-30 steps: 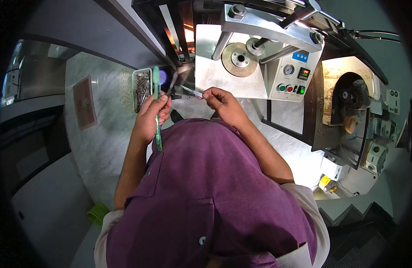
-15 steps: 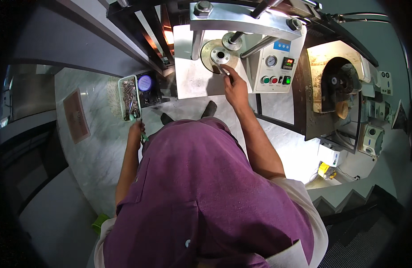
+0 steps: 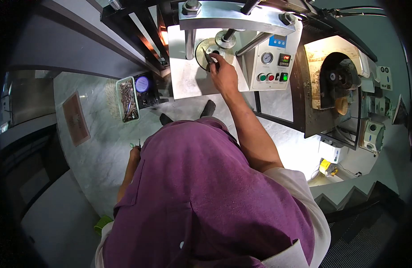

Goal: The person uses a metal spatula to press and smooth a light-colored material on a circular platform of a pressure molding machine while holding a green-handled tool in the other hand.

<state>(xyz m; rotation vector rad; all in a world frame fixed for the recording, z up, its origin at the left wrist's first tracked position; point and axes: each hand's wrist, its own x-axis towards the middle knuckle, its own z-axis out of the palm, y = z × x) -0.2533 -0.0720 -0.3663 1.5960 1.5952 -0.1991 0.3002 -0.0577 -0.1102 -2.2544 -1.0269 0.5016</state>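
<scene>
My right hand (image 3: 224, 77) is over the press's white base plate (image 3: 181, 76), its fingers closed round a slim dark pointed tool (image 3: 207, 56). The tool's tip reaches over a round metal plate (image 3: 200, 48) with a central hole, which my fingers partly cover. A metal disc on a threaded rod (image 3: 225, 39) stands just behind that plate. Low at my left side, my left hand (image 3: 134, 154) is closed on a small tool with green parts (image 3: 132, 145); its kind is hard to make out. My apron hides part of that hand.
A pale tray of metal pieces (image 3: 129, 100) stands at the left beside a round purple lid (image 3: 142, 84). The control panel (image 3: 272, 67) has a gauge, buttons and lit displays. Overhead runs a thick metal crossbar (image 3: 235, 15). Farther right sits an open-fronted machine (image 3: 322, 80).
My right hand has shifted left across the round plate, and the dark tool now points up and left. My left hand has drawn back from the tray toward my body.
</scene>
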